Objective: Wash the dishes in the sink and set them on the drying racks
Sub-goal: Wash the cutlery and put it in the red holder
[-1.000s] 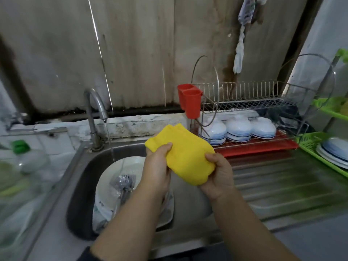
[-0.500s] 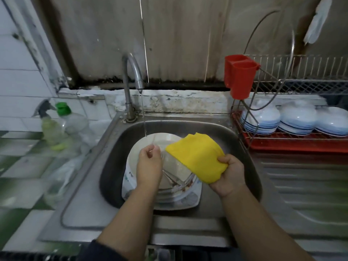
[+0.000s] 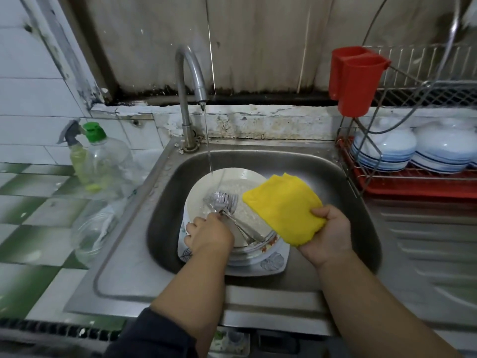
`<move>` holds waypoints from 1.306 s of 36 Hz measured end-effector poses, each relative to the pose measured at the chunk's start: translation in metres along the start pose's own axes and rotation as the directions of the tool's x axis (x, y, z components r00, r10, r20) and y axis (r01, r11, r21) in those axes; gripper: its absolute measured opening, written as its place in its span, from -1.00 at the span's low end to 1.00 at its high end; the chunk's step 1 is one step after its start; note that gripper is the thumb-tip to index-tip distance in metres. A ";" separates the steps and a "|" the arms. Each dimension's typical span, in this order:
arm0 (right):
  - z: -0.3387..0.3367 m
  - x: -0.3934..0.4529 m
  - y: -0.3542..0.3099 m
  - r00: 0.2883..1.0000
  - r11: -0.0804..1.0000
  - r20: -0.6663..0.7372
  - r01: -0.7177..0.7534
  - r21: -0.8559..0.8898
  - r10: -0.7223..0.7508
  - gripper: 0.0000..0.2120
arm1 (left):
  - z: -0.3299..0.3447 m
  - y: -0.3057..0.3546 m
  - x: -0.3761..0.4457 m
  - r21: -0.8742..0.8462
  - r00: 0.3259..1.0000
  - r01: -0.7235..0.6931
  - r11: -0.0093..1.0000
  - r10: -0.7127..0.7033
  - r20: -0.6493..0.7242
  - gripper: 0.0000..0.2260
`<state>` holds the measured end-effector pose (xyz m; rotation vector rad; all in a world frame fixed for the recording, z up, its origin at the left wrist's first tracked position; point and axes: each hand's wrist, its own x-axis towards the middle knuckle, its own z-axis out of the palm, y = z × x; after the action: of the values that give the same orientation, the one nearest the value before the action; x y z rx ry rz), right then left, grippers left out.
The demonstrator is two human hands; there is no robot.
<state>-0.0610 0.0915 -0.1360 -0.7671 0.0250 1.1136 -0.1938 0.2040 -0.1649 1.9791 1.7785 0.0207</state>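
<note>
Left hand (image 3: 210,235) curled round fork handles (image 3: 242,228) on stacked plates (image 3: 232,200) in sink (image 3: 335,177), right hand (image 3: 327,235) gripping yellow cloth (image 3: 282,205) over plates' right edge, bare basin beyond, tap (image 3: 189,81) running behind, bowl-filled drying rack (image 3: 413,182) far right.

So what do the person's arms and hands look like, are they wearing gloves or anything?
No gloves. Both hands, the left hand and the right hand, are bare, with no rings, watch or bracelets showing. The forearms are bare too. On the left arm a dark sleeve is pushed up near the elbow. No sleeve shows on the right arm in this view.
</note>
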 end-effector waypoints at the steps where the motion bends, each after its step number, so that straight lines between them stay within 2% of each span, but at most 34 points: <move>1: 0.000 0.001 0.001 1.000 1.000 -0.003 -0.001 -0.007 0.001 -0.58 | 0.000 0.000 0.000 0.011 1.000 -0.010 1.000 0.010 -0.006 -0.64; 5: 0.000 0.002 0.004 1.000 1.000 -0.001 -0.012 -0.018 0.012 -0.56 | 0.005 0.005 -0.001 0.060 0.988 -0.134 0.989 0.139 -0.070 -0.69; 9: -0.001 0.000 0.005 1.000 1.000 0.009 -0.023 -0.012 0.023 -0.55 | 0.011 0.010 -0.004 0.155 0.968 -0.250 0.956 0.250 0.021 -0.65; 13: -0.002 -0.002 0.005 0.999 0.999 -0.006 -0.035 -0.004 0.035 -0.52 | 0.013 0.013 -0.006 0.220 0.960 -0.277 0.935 0.262 0.095 -0.62; 18: -0.001 -0.002 0.004 0.999 0.999 -0.031 -0.045 0.005 0.045 -0.54 | 0.013 0.015 -0.007 0.315 0.951 -0.305 0.899 0.302 0.061 -0.63; 23: -0.001 -0.004 0.002 0.999 0.999 -0.028 -0.045 0.016 0.046 -0.58 | 0.015 0.016 -0.005 0.317 0.959 -0.277 0.907 0.279 0.042 -0.66; 26: -0.002 -0.003 0.001 0.999 0.999 -0.026 -0.042 0.021 0.042 -0.57 | 0.014 0.019 -0.005 0.257 0.973 -0.229 0.939 0.229 0.032 -0.73; 32: -0.003 -0.002 -0.001 1.000 0.999 -0.006 -0.022 0.023 0.022 -0.58 | 0.016 0.018 -0.002 0.153 0.982 -0.187 0.971 0.185 0.027 -0.65; 38: -0.003 -0.003 0.000 1.000 1.000 -0.003 -0.005 0.028 0.005 -0.57 | 0.014 0.011 0.004 -0.126 0.986 -0.163 0.979 0.165 0.008 -0.59; 43: -0.004 -0.002 -0.001 1.000 0.999 0.000 0.016 0.038 -0.016 -0.58 | 0.009 0.002 0.008 -0.491 0.989 -0.135 0.860 0.145 -0.017 -0.62; 47: -0.004 -0.002 -0.002 1.000 0.999 -0.003 0.028 0.039 -0.028 -0.59 | 0.008 -0.002 0.014 -0.732 0.998 -0.004 0.681 0.053 0.045 -0.66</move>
<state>-0.0596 0.0872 -0.1369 -0.7315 0.0381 1.0827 -0.1908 0.2143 -0.1765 1.3803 1.3708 0.5908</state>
